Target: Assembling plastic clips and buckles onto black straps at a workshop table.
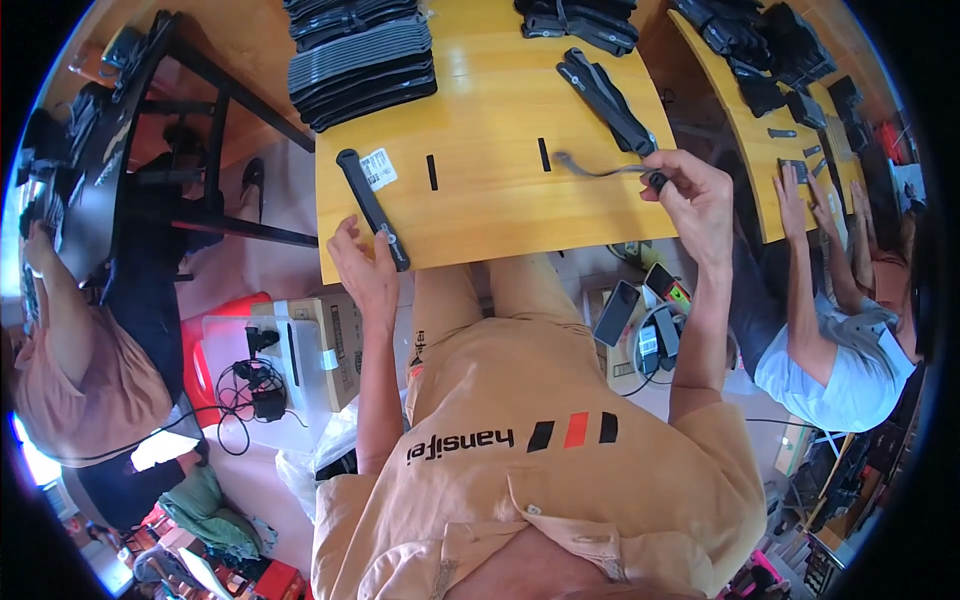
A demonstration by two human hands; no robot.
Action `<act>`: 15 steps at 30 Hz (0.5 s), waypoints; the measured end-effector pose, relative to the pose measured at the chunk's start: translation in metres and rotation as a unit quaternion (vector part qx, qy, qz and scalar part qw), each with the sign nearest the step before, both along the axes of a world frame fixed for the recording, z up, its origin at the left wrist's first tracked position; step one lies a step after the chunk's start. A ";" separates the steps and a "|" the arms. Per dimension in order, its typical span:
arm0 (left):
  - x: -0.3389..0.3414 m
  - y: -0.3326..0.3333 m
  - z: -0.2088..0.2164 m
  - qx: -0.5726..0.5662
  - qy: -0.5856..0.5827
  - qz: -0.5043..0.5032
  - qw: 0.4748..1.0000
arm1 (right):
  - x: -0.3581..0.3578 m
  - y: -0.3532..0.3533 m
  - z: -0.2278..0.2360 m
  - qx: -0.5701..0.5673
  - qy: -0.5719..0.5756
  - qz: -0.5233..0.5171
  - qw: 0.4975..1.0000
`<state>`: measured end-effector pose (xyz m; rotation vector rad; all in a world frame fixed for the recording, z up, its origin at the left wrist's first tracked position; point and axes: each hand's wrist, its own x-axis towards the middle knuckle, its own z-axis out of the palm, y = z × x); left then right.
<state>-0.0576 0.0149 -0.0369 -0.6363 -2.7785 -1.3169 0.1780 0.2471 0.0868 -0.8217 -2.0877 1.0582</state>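
Note:
Between the thumb and fingers of my right hand (697, 205), a dark strap (605, 172) is pinched by one end. Its loose tail reaches left over the table and looks blurred. My left hand (366, 268) is at the table's front left edge, fingers apart and curved. Beside its thumb lies a folded black strap (370, 205), flat and slanted; whether the thumb touches it I cannot tell. Next to that strap a white printed label (378, 168) is stuck on the yellow table (480, 215). Beyond my right hand lies a bundle of black straps (605, 103).
Two short black marks (433, 172) are on the tabletop. A tall stack of black straps (362, 70) stands far left, another pile (580, 22) far right. People work at a dark table (135, 150) on the left and a yellow table (745, 150) on the right.

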 end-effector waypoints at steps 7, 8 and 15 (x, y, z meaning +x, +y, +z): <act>0.042 0.052 0.093 0.180 -0.064 -0.393 0.899 | -0.023 -0.031 -0.005 -0.162 0.025 0.260 0.951; 0.050 0.059 0.099 0.197 -0.115 -0.452 0.862 | -0.028 -0.033 -0.007 -0.184 0.033 0.250 0.950; 0.019 0.055 0.058 0.069 -0.489 -0.505 0.708 | -0.016 -0.002 -0.040 -0.285 0.098 0.152 0.941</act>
